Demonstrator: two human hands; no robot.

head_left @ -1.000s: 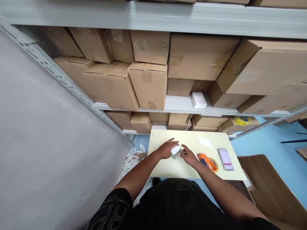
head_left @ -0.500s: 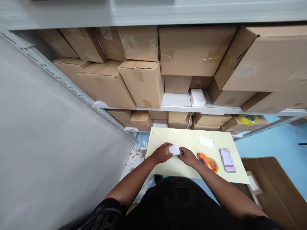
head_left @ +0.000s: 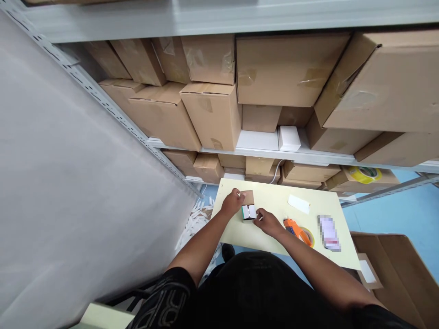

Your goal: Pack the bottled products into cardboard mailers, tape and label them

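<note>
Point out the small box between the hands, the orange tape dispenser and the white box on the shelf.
Small box [head_left: 248,212]: head view, on the white part at its middle.
Orange tape dispenser [head_left: 297,232]: head view, on its orange body.
White box [head_left: 289,137]: head view, near the middle of its visible surface.

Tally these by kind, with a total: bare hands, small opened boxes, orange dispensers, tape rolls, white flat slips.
Hands: 2, left hand and right hand
Small opened box: 1
Orange dispenser: 1
Tape rolls: 2, one at the dispenser, one on a brown carton
White flat slip: 1
Total: 7
</note>
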